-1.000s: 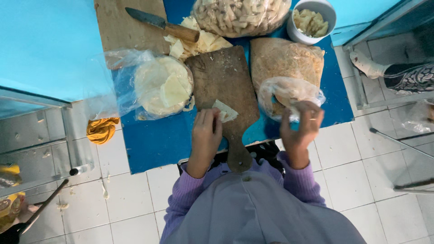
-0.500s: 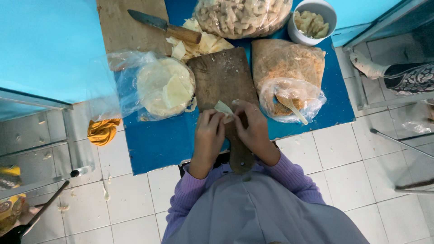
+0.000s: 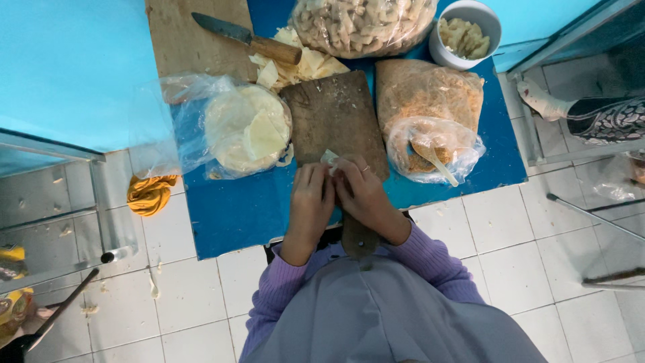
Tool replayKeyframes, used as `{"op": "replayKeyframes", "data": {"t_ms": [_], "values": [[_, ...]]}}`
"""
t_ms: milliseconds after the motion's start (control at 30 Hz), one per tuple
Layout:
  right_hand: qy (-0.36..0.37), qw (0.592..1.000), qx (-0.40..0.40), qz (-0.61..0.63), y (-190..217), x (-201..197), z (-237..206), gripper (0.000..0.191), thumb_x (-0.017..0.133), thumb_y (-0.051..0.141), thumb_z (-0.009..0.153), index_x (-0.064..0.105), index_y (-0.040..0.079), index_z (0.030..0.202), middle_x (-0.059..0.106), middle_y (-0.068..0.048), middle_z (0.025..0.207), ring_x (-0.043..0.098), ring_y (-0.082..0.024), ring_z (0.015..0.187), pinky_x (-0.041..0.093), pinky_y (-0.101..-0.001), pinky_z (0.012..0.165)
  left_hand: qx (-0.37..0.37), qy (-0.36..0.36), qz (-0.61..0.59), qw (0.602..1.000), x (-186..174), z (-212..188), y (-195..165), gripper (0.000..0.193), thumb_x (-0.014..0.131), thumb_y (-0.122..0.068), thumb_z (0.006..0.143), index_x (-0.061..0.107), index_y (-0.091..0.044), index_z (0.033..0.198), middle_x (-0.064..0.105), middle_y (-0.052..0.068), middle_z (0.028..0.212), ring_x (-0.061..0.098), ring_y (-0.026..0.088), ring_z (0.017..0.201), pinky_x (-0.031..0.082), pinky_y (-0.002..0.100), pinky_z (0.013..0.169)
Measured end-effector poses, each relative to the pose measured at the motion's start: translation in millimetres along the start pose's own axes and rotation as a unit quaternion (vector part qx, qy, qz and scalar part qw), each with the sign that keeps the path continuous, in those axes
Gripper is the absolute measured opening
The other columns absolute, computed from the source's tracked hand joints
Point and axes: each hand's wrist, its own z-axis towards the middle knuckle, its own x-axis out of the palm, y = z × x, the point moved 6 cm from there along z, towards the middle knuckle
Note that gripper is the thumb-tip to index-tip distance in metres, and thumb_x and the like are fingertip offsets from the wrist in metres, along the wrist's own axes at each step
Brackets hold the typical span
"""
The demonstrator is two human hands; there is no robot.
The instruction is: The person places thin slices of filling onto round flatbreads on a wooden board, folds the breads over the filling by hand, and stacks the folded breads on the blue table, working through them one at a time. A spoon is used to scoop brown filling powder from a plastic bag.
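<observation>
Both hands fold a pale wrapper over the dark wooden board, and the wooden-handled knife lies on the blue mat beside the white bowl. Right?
Not quite. The head view shows the wooden-handled knife lying on the light wooden cutting board, across the mat from the white bowl. Both hands, left hand and right hand, do fold the pale wrapper over the dark wooden board.

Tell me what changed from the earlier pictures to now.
The right hand left the bag of orange filling and came in to join the left hand on the small pale wrapper over the dark cutting board. Both now fold it together. The knife, white bowl and bags stayed put.
</observation>
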Motion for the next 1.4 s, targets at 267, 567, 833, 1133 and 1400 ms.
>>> {"op": "replayKeyframes", "data": {"t_ms": [267,567,833,1133,1400], "values": [[0.093,0.993,-0.073,0.006,8,-24,8,0.041,0.070,0.000,0.090,0.056,0.003,0.129,0.066,-0.018,0.118,0.067,-0.037,0.109,0.056,-0.0426,0.088,0.010,0.018,-0.005,1.000,-5,-1,-3,0.015,0.068,0.002,0.091,0.066,0.003,0.106,0.062,0.017,0.110,0.060,0.037,0.102,0.052,0.044,0.085],[0.110,0.991,-0.077,-0.010,-8,-18,18,0.030,0.074,0.005,0.091,0.060,0.005,0.118,0.068,-0.017,0.103,0.069,-0.037,0.095,0.056,-0.0432,0.078,0.022,0.061,-0.027,0.998,-14,4,-8,0.022,0.069,0.001,0.086,0.066,0.004,0.108,0.060,0.019,0.113,0.059,0.040,0.104,0.051,0.044,0.087],[0.132,0.984,-0.121,-0.003,-2,-22,18,0.035,0.072,0.005,0.092,0.062,0.007,0.125,0.068,-0.016,0.101,0.070,-0.037,0.092,0.056,-0.0431,0.077,0.029,0.058,-0.023,0.998,-13,8,-8,0.018,0.070,0.000,0.091,0.068,0.001,0.110,0.061,0.016,0.110,0.061,0.036,0.103,0.051,0.043,0.087],[0.137,0.984,-0.103,0.049,-9,-21,24,0.035,0.074,0.007,0.088,0.058,0.005,0.120,0.068,-0.017,0.103,0.069,-0.039,0.096,0.056,-0.0438,0.079,0.038,0.048,-0.001,0.998,-8,8,-4,0.012,0.069,0.001,0.092,0.067,0.006,0.104,0.061,0.019,0.108,0.061,0.037,0.100,0.051,0.043,0.084],[0.144,0.988,-0.008,0.051,-26,-14,29,0.037,0.071,0.002,0.090,0.059,0.004,0.125,0.072,-0.015,0.107,0.073,-0.032,0.096,0.059,-0.0387,0.079,0.008,0.033,-0.006,0.999,-1,7,10,0.015,0.064,0.006,0.092,0.067,0.005,0.107,0.063,0.019,0.102,0.063,0.039,0.095,0.052,0.044,0.080]]}}
